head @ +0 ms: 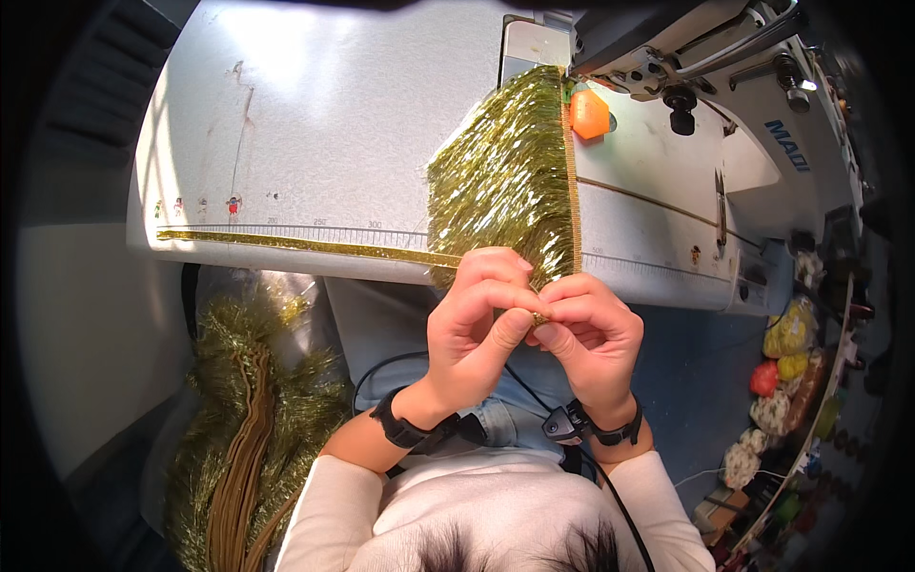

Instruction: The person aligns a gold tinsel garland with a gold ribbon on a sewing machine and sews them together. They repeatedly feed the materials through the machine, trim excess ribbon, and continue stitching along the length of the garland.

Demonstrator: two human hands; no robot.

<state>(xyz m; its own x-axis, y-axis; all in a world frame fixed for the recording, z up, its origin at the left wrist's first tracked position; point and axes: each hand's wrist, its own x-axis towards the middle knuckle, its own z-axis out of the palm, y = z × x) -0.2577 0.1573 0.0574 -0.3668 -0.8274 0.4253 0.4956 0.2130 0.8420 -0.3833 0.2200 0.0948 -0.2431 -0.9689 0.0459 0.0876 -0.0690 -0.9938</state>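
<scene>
My left hand (479, 322) and my right hand (593, 332) meet fingertip to fingertip in front of the sewing table's edge. Between their thumbs and forefingers they pinch a small end of gold glitter ribbon (307, 247). From my left hand the ribbon runs leftward along the table's printed ruler. Just beyond the hands lies a panel of gold tinsel fringe (500, 179), its woven header band (572, 193) on the right side. The top of that band reaches under the head of an industrial sewing machine (758, 136). My fingers hide most of the pinched end.
An orange hexagonal piece (590, 114) sits on the table (322, 143) beside the header band. At lower left a heap of tinsel fringe (243, 429) lies below table height. Bagged yarn (790, 329) and thread line the right side. A dark cable (615, 493) runs by my right arm.
</scene>
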